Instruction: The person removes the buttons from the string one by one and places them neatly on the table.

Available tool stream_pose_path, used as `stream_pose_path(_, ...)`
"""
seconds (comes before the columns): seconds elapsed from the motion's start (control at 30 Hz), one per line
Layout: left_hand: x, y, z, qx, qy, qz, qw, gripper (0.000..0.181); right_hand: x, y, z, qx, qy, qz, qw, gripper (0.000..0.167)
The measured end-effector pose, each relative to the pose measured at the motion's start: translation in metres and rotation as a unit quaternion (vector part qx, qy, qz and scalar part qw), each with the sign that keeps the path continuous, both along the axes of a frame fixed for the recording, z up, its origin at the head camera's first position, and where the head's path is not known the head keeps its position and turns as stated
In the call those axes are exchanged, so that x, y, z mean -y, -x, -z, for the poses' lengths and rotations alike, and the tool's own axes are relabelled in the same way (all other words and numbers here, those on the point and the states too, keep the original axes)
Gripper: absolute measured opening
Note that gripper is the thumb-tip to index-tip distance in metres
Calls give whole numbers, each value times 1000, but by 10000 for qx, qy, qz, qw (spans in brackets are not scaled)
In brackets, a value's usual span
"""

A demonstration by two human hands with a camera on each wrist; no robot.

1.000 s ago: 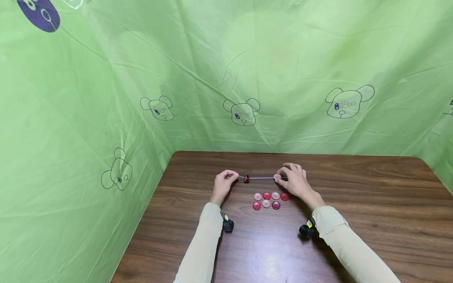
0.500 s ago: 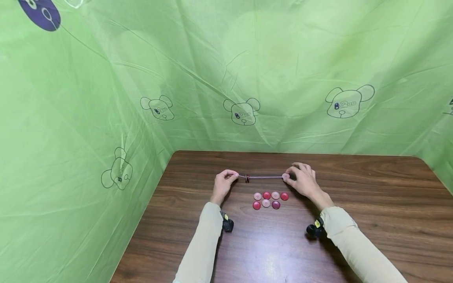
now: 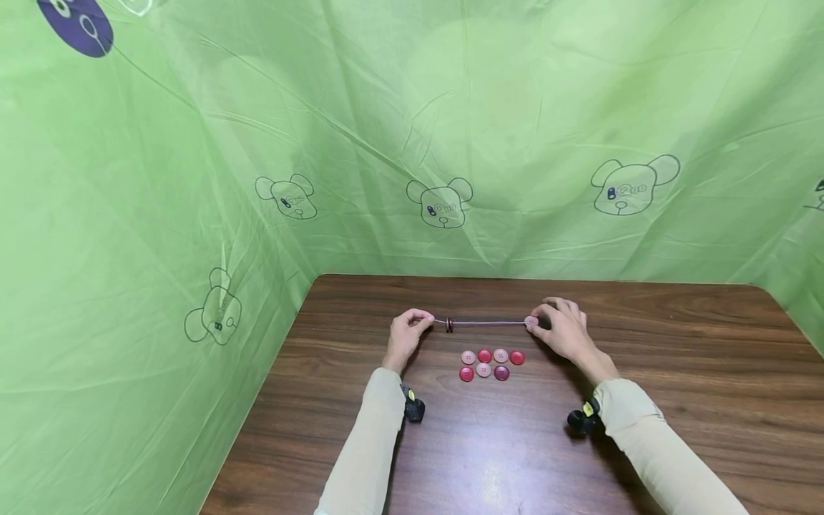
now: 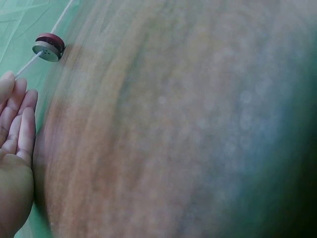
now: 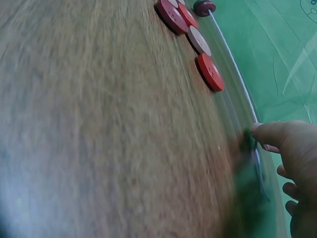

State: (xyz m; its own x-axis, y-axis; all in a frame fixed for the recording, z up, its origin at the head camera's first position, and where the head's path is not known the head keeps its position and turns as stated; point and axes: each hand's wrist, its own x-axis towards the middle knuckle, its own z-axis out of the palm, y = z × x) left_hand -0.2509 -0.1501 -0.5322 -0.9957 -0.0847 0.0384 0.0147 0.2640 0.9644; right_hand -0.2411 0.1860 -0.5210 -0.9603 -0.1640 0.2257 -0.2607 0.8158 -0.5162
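Note:
My left hand point(image 3: 404, 337) pinches one end of a pale lilac string point(image 3: 486, 323) between thumb and fingertips. Threaded near that hand is a small stack of buttons point(image 4: 48, 47), a dark red one beside a paler one. At the other end, the thumb and fingers of my right hand point(image 3: 568, 335) pinch a light pink button point(image 3: 531, 322). Between the hands the string runs straight, just above the table. A loose tail of string point(image 5: 259, 171) hangs past the right thumb in the right wrist view, where most of the pink button is hidden by the hand.
Several loose buttons lie in two rows on the wooden table point(image 3: 644, 357), among them a pink one point(image 3: 468, 357), a red one point(image 3: 517, 357) and a plum one point(image 3: 501, 373). A green sheet point(image 3: 528, 243) hangs behind and left of the table.
My right hand has slid to the right with the pink button, so a longer stretch of string shows between it and the threaded buttons. The left hand has stayed in place.

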Motion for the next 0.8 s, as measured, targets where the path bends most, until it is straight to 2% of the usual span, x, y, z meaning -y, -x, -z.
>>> stream_pose_path(0.8, 0, 1, 1, -21, 6, -9, 10000, 10, -26, -8, 4, -115, 20, 216, 9997, 26)
